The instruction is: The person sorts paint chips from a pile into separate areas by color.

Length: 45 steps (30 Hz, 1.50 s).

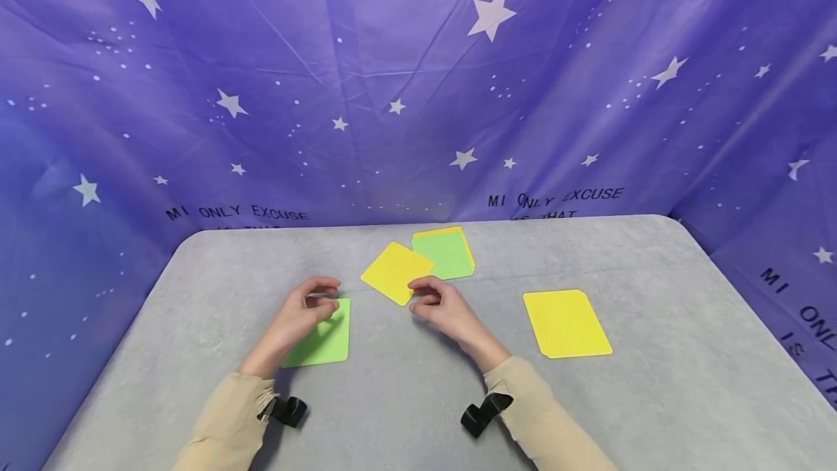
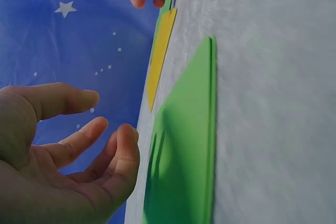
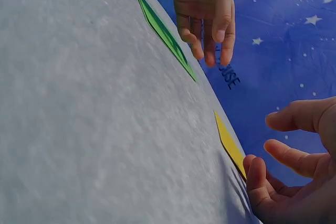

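Note:
My left hand (image 1: pixel 302 318) hovers above a green square stack (image 1: pixel 330 344) on the left of the table, its fingers loosely bent and apart from the thumb. In the left wrist view a gap shows between that hand (image 2: pixel 68 150) and the green sheets (image 2: pixel 184 145). My right hand (image 1: pixel 447 311) is beside the near corner of a tilted yellow square (image 1: pixel 392 271), with nothing between thumb and fingers. The right wrist view shows the right hand (image 3: pixel 294 161) with its fingers relaxed; whether they touch the yellow square (image 3: pixel 229 142) I cannot tell.
Behind the tilted yellow square lies a green square (image 1: pixel 445 253) on top of a yellow one (image 1: pixel 468 242). Another yellow stack (image 1: pixel 567 324) lies on the right of the grey table (image 1: pixel 654 267). A purple star-patterned cloth (image 1: pixel 392 57) hangs along the back and sides.

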Available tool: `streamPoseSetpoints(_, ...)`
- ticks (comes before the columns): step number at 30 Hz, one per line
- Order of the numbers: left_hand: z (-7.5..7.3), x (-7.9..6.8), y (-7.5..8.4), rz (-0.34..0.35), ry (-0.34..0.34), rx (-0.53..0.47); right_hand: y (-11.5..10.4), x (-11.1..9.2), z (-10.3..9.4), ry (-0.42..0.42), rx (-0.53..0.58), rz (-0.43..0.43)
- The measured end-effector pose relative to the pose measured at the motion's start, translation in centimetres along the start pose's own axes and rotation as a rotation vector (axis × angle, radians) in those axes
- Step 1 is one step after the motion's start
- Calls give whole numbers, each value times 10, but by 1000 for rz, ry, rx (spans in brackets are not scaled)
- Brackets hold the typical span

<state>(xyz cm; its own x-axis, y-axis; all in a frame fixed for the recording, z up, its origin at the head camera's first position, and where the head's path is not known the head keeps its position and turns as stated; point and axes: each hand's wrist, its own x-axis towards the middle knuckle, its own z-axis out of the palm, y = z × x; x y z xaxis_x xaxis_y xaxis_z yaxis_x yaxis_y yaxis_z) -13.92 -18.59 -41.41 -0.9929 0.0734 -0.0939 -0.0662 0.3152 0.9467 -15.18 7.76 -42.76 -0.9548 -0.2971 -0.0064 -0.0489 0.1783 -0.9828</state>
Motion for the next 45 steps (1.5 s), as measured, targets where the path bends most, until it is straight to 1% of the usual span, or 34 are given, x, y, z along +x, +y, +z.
streamPoseSetpoints(2,4,6,2,4,-18,-6,-1,0,-2,15,8,10)
streamPoseSetpoints(5,10,17,5,12,-36,20,-2,-1,-5,23,13,17)
streamPoseSetpoints(9,18,32,8,13,-39,69,-2,-1,-5,32,9,19)
streamPoseSetpoints(13,24,46,12,9,-47,81,0,-1,-4,42,12,35)
streamPoseSetpoints(17,29,56,15,-16,-77,53,0,-2,-3,45,15,48)
streamPoseSetpoints(20,31,61,16,-38,-93,21,-1,-3,-2,48,14,46)
streamPoseSetpoints(21,32,62,16,-35,-98,12,-1,-3,-2,49,13,43)
streamPoseSetpoints(24,33,63,15,-36,-102,-2,0,-2,-2,46,7,40)
streamPoseSetpoints(29,36,60,14,-19,-105,-11,2,-1,-3,53,0,41)
streamPoseSetpoints(33,39,56,11,3,-99,-29,5,-1,-4,80,4,49)
streamPoseSetpoints(37,42,51,10,18,-94,-25,6,0,-6,112,15,51)
streamPoseSetpoints(41,44,46,11,30,-91,-19,4,-1,-8,138,17,49)
streamPoseSetpoints(45,46,42,11,39,-86,-40,2,-3,-9,154,28,37)
